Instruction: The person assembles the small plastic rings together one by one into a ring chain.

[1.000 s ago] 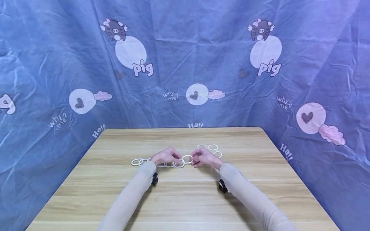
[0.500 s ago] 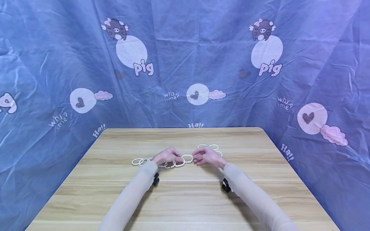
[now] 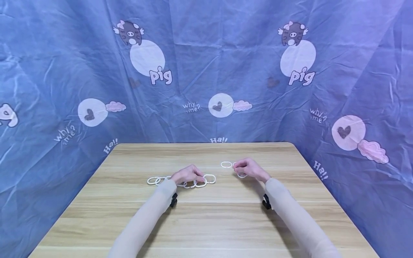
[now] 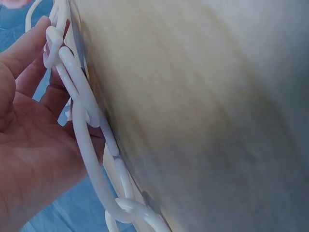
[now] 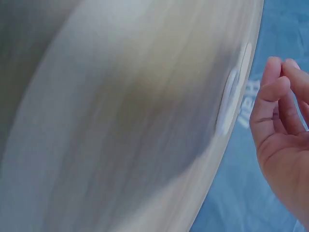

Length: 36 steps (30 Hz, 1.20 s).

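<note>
A chain of white plastic links (image 3: 200,186) lies across the middle of the table, its left part running behind my left hand. My left hand (image 3: 188,175) pinches a link near the chain's right end; in the left wrist view, thumb and fingertip meet on the link (image 4: 54,38). The end link (image 3: 210,175) extends rightward from there. My right hand (image 3: 250,168) hovers over the loose white links, partly hiding them. Its thumb and fingers are loosely bent, tips close together and holding nothing, in the right wrist view. One loose link (image 3: 241,176) shows just below it.
Another loose link (image 3: 226,162) lies left of my right hand, towards the back. The wooden table (image 3: 206,222) ends at a back edge. A blue printed cloth (image 3: 200,71) hangs behind and on both sides.
My right hand has let go of the end link and moved right and back to the loose links. The left hand has stayed on the chain.
</note>
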Available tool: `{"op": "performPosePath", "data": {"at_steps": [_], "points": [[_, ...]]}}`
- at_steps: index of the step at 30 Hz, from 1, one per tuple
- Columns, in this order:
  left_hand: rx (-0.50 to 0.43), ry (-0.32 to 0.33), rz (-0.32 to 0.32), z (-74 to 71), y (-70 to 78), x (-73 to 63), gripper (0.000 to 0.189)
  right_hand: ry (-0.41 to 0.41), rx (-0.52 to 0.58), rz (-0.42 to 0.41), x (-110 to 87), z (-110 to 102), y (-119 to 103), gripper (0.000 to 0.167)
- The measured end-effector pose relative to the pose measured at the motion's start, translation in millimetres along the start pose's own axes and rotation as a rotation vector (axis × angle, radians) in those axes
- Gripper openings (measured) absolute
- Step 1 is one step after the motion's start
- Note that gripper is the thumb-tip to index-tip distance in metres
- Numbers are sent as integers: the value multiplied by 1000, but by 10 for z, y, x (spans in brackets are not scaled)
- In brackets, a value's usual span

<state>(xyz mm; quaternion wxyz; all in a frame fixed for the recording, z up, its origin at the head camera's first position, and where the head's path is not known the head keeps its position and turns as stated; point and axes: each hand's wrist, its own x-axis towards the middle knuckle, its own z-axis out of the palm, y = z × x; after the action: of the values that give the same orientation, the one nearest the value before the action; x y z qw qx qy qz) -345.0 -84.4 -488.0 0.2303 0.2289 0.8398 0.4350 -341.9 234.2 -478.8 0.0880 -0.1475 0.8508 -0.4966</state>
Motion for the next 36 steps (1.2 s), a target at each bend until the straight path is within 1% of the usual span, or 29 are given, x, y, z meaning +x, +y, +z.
{"op": "performPosePath", "data": {"at_steps": [3,5,10,15,17,21,24,28,31,36], "points": [[3,-9,1,5,8,2,16,41,-86,-3,-24,-113,68,21],[3,-7,-1,6,11,-2,16,46,-130,-5,-36,-178,99,20],[-20,-6,-18,6,12,-11,15,4,-205,-4,-58,-266,149,22],[-36,-10,-24,11,10,-6,15,-66,-263,-35,-49,-265,180,27],[-37,-6,-24,13,10,-6,15,-82,-272,-47,-42,-256,192,30],[-41,-4,-28,11,9,0,16,-80,-279,-35,-28,-241,212,34],[-44,-12,-27,11,7,11,16,-71,-280,-29,-29,-238,228,31],[-40,-17,-22,9,8,12,16,-64,-289,-48,-36,-238,227,26],[-32,-11,-24,7,5,11,15,-67,-293,-59,-40,-235,220,22],[-20,-1,-26,6,6,14,14,-64,-304,-50,-53,-224,223,14]]}}
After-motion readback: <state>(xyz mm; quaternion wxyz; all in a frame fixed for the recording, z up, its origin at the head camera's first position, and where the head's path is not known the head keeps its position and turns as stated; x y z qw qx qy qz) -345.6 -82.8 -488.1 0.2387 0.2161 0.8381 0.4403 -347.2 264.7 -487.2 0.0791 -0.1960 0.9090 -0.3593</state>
